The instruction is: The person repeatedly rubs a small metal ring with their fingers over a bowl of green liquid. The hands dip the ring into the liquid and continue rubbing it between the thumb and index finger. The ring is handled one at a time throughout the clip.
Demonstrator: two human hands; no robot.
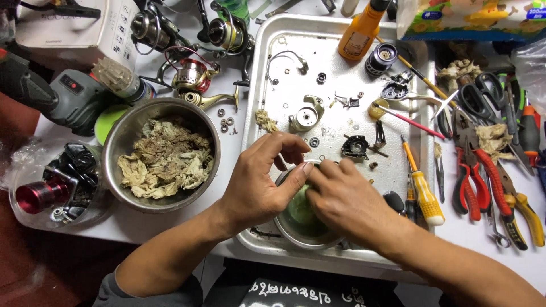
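A white table (170, 219) carries a metal tray (267, 68) of small reel parts, a steel bowl (122, 139) of dirty rags, several fishing reels (193, 74), a clear tub (34, 196) of parts, a white box (79, 28), and pliers (483, 179), scissors (483, 94) and screwdrivers along the right.

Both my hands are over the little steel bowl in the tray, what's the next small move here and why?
Probably lift the fingertips slightly clear of the small steel bowl so whatever they pinch can be seen. The left hand and right hand meet thumb to fingers right over its greenish contents, hiding any part between them. Loose reel pieces lie scattered on the metal tray just beyond, so keeping low over the bowl seems wise.
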